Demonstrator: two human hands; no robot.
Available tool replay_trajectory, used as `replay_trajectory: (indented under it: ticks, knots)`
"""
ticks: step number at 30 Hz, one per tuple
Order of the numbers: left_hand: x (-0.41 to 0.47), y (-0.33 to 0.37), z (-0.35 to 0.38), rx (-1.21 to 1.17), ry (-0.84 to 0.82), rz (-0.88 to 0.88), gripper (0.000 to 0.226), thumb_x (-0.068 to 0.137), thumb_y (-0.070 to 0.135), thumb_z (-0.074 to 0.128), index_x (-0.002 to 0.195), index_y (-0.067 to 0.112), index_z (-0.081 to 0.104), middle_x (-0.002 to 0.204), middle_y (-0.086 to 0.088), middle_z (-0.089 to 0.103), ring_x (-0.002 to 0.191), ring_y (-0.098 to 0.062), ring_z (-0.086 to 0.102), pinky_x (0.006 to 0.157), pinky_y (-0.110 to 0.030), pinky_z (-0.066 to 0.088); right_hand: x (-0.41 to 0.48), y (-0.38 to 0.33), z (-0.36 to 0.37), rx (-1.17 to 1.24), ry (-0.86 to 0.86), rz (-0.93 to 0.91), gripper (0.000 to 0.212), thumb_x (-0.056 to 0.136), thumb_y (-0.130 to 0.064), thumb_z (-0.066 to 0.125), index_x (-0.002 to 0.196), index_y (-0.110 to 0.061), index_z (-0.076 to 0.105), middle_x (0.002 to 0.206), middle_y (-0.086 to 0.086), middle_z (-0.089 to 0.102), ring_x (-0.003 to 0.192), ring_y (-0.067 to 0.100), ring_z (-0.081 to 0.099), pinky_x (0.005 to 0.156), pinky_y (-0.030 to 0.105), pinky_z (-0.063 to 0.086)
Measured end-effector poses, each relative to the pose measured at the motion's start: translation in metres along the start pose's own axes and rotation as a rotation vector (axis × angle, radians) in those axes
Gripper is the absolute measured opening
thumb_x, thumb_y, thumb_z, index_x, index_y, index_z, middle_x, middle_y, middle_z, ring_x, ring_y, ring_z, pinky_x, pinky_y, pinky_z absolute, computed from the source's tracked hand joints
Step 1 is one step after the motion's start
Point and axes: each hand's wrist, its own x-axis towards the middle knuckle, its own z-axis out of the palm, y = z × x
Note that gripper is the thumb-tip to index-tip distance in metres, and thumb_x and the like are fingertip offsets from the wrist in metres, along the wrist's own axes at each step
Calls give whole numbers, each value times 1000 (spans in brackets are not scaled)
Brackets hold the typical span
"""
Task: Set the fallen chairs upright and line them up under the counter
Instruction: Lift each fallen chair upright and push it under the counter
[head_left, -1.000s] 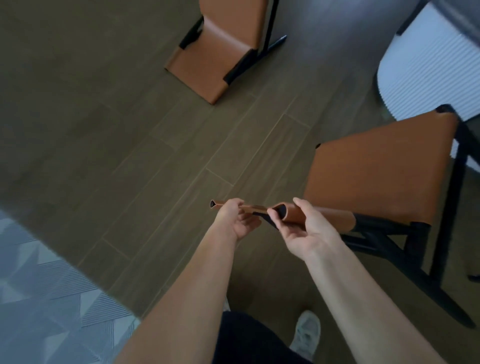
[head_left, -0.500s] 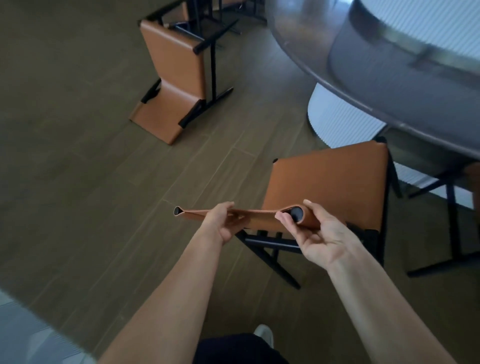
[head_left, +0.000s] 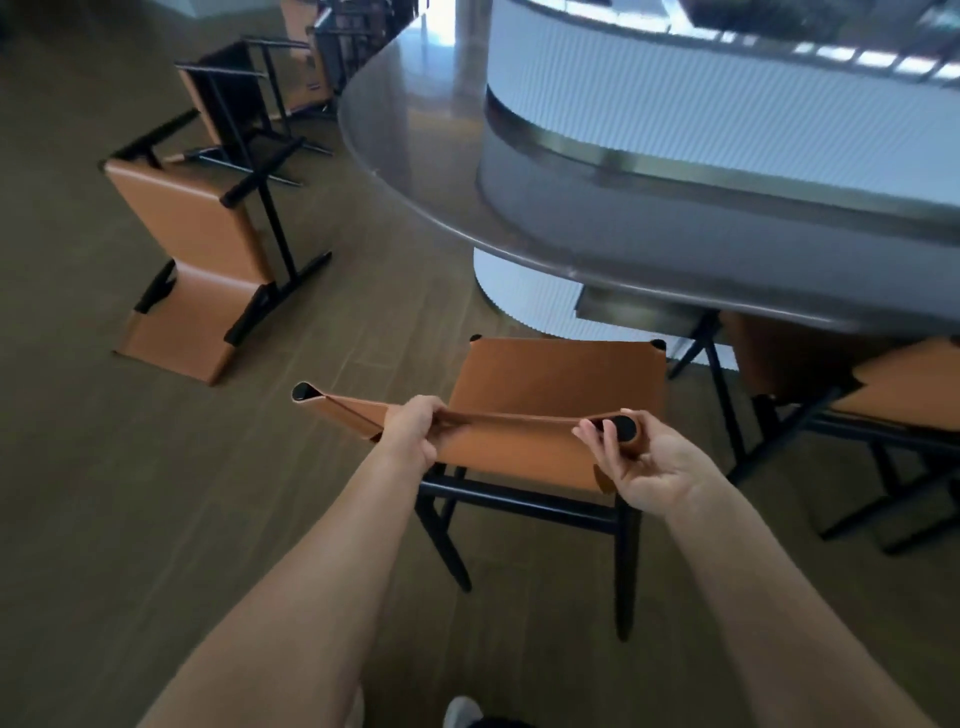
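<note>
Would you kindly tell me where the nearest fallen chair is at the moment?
In the head view, the fallen chair lies on the floor at the left, out from the counter edge, left of the upright chair in the middle.

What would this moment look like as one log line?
left hand, right hand: gripping backrest | held chair: upright, facing counter | fallen chair: floor, left
</note>
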Motion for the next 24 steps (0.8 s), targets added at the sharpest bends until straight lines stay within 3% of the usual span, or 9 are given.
replay_trajectory:
  ticks: [10, 15, 20, 22, 24]
  knots:
    - [-21, -21, 86, 190, -189, 28, 18, 82, -20, 52, 93, -6, 50, 82, -21, 56, 74, -32, 62, 64, -42, 56, -8, -57, -69, 319, 67, -71, 46, 89, -25, 70, 102, 16, 52, 78, 39, 63, 58, 31, 70, 41, 25, 55]
    - [-30, -34, 122, 302, -236, 41, 37, 82, -22, 54, 117, -14, 46, 94, -23, 55, 76, -30, 62, 67, -40, 58, -6, -77, -101, 448, 79, -86, 50, 89, -27, 70, 106, 17, 51, 78, 41, 62, 53, 33, 69, 36, 28, 51]
    - [-40, -51, 149, 392, -203, 4, 54, 81, -24, 53, 130, -16, 33, 88, -25, 53, 72, -33, 62, 46, -35, 57, -1, -82, -128, 540, 115, -120, 49, 90, -26, 67, 103, 19, 51, 75, 42, 61, 49, 32, 67, 33, 26, 49]
    - [-40, -58, 151, 419, -180, -11, 54, 80, -25, 54, 129, -16, 34, 87, -26, 55, 68, -34, 63, 46, -36, 57, 1, -83, -137, 537, 138, -120, 47, 91, -25, 67, 103, 18, 52, 75, 40, 62, 48, 30, 66, 33, 25, 48]
    - [-40, -63, 150, 435, -182, -31, 51, 80, -25, 54, 126, -17, 35, 87, -27, 55, 69, -35, 63, 55, -39, 60, 3, -83, -144, 527, 158, -123, 45, 90, -25, 66, 103, 17, 53, 74, 39, 62, 47, 28, 66, 33, 24, 48]
